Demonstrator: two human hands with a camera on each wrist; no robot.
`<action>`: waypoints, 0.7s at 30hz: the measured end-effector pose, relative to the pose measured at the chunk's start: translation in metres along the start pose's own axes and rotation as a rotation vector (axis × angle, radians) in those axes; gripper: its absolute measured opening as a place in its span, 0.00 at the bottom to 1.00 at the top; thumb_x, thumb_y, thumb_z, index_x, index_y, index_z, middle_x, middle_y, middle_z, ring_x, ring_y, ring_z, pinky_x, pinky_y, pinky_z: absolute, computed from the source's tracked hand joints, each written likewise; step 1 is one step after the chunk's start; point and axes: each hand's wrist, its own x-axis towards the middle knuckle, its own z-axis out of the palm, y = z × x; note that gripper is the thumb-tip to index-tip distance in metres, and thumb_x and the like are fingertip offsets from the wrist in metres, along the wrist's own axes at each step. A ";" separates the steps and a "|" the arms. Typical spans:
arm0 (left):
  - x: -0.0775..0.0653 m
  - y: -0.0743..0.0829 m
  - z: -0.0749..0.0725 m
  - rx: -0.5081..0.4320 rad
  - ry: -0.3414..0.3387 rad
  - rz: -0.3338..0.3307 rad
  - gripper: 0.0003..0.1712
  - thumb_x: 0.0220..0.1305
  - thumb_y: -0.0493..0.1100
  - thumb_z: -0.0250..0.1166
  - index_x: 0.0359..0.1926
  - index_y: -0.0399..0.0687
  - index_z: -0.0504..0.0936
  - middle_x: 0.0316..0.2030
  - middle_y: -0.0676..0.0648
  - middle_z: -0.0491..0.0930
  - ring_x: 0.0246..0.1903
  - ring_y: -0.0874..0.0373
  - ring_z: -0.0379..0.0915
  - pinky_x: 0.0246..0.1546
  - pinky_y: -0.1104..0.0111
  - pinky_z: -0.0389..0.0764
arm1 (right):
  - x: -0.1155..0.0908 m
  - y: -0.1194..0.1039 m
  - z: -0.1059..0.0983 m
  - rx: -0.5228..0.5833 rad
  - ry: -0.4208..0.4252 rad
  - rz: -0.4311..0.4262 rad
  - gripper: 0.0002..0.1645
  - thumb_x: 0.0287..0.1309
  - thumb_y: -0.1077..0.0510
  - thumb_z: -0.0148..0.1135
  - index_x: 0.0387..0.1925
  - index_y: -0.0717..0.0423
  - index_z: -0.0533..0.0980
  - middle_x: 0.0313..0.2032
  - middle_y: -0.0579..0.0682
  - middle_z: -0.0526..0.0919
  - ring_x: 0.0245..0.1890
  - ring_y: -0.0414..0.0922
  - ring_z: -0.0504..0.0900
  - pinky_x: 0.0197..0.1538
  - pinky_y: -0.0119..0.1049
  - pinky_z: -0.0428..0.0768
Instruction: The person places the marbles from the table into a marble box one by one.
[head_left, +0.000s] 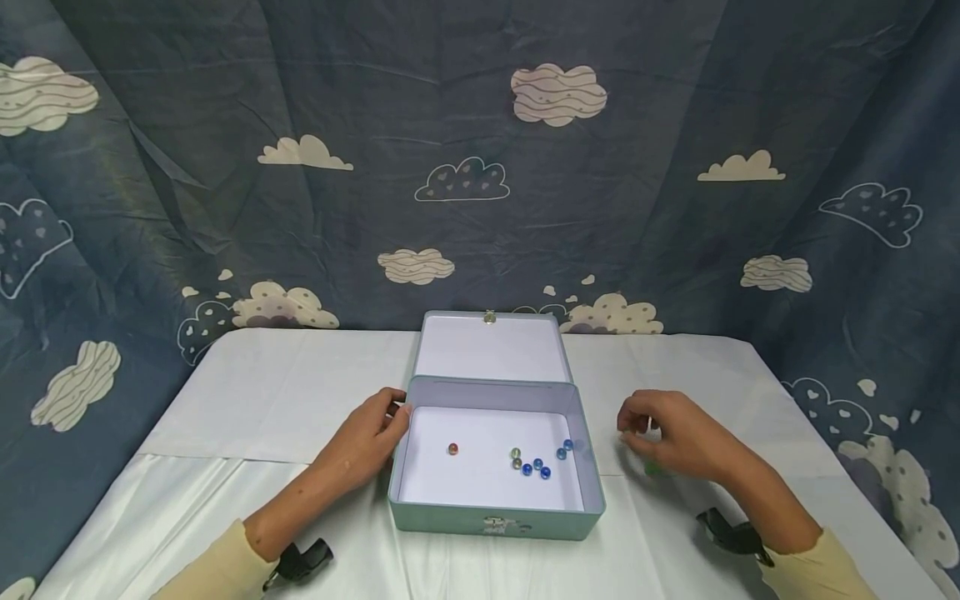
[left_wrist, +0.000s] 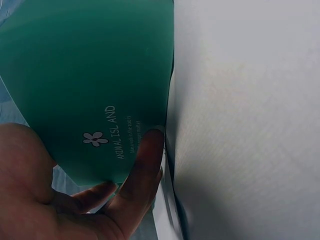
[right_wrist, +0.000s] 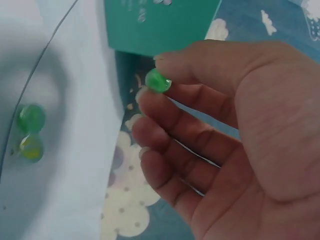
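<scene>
A green tin box (head_left: 495, 522) stands with its lid (head_left: 491, 348) tipped up at the back. Inside lie a red marble (head_left: 453, 448), two yellowish-green marbles (head_left: 516, 458) and several blue marbles (head_left: 527, 470). My left hand (head_left: 371, 433) rests against the box's left side near the back corner, fingers touching the printed outer wall (left_wrist: 90, 80). Right of the box, my right hand (head_left: 671, 429) pinches a green marble (right_wrist: 158, 81) between thumb and fingertips. Below that hand, a green marble (right_wrist: 31, 118) and a yellow-green marble (right_wrist: 31, 148) lie close together on the table.
A white cloth covers the table (head_left: 247, 400). Behind it hangs a dark blue curtain (head_left: 360, 208) with a cloud print. Each wrist wears a black camera (head_left: 303, 560), just beyond the beige sleeves.
</scene>
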 end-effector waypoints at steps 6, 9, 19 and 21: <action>0.000 -0.001 0.000 -0.010 -0.002 0.001 0.24 0.84 0.50 0.54 0.68 0.38 0.75 0.51 0.45 0.83 0.44 0.58 0.80 0.42 0.63 0.83 | -0.002 -0.018 -0.001 -0.020 0.088 -0.050 0.11 0.59 0.62 0.78 0.37 0.44 0.85 0.34 0.32 0.80 0.36 0.41 0.81 0.39 0.36 0.83; 0.001 -0.001 0.000 -0.012 -0.001 0.003 0.24 0.84 0.50 0.54 0.68 0.38 0.75 0.51 0.44 0.83 0.44 0.58 0.80 0.42 0.63 0.83 | -0.003 -0.026 -0.002 -0.015 0.107 -0.041 0.13 0.58 0.62 0.79 0.38 0.42 0.85 0.35 0.31 0.81 0.37 0.41 0.81 0.40 0.33 0.84; 0.000 -0.001 0.000 -0.005 0.000 0.008 0.25 0.84 0.51 0.53 0.68 0.39 0.75 0.52 0.45 0.83 0.45 0.58 0.81 0.43 0.63 0.83 | -0.007 -0.052 0.001 0.035 0.147 -0.100 0.17 0.58 0.64 0.79 0.40 0.39 0.84 0.38 0.30 0.81 0.38 0.40 0.81 0.40 0.31 0.83; 0.000 -0.001 0.000 0.000 0.001 0.009 0.25 0.84 0.51 0.53 0.68 0.39 0.75 0.52 0.45 0.83 0.45 0.58 0.81 0.43 0.62 0.83 | -0.007 -0.055 0.003 0.050 0.138 -0.105 0.16 0.59 0.64 0.78 0.41 0.40 0.85 0.38 0.30 0.82 0.39 0.41 0.81 0.40 0.31 0.84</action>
